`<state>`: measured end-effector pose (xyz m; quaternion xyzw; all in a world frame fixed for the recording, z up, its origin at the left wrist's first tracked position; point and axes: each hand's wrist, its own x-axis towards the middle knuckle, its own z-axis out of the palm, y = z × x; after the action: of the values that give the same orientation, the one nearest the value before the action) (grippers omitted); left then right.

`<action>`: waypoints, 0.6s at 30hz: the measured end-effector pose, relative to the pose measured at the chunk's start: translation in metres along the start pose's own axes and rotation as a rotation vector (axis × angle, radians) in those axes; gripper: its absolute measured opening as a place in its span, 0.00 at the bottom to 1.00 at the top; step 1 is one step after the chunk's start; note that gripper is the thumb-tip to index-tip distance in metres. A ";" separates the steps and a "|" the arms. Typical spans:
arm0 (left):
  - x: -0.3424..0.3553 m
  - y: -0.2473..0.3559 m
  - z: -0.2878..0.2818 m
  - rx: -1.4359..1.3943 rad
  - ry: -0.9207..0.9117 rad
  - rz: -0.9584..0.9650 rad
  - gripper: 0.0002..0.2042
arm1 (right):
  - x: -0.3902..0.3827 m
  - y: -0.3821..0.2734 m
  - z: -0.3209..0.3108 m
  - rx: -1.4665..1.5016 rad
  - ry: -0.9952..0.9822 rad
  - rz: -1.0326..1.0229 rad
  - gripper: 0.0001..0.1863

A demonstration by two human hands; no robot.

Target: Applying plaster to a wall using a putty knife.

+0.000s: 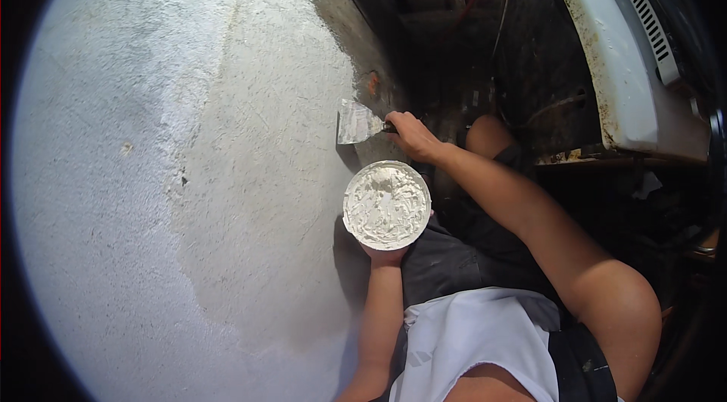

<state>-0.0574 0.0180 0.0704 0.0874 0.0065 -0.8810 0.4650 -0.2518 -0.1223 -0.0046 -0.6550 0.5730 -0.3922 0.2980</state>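
Currently, the two hands are apart, each occupied. Right hand (415,135): fingers closed around the handle of a putty knife (359,123), its broad blade smeared with pale paste and pointing left, at the wall (98,152). Whether the blade touches the wall cannot be told. Left hand (385,254): holds a round tub (347,193) from beneath, most of its fingers hidden by it. Tub sits just below the blade, open side facing the camera; contents are white paste (388,209), surface ridged and uneven. Wall carries a duller grey patch (265,144) beside brighter, whiter areas; an orange mark (372,83) shows near its darker edge. To the right: a white appliance (628,61), rust-stained along one edge.
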 end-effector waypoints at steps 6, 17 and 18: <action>-0.003 0.007 -0.014 0.061 0.101 0.053 0.43 | -0.001 0.019 0.021 -0.257 -0.097 0.057 0.16; 0.002 0.006 0.000 0.185 -0.011 0.009 0.43 | -0.006 0.026 -0.009 -0.282 0.009 0.239 0.17; 0.003 0.004 0.002 0.110 0.045 0.003 0.43 | -0.005 0.022 -0.020 -0.237 0.064 0.207 0.18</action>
<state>-0.0563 0.0128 0.0719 0.1326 -0.0318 -0.8772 0.4604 -0.2811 -0.1198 -0.0138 -0.6103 0.6887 -0.3099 0.2391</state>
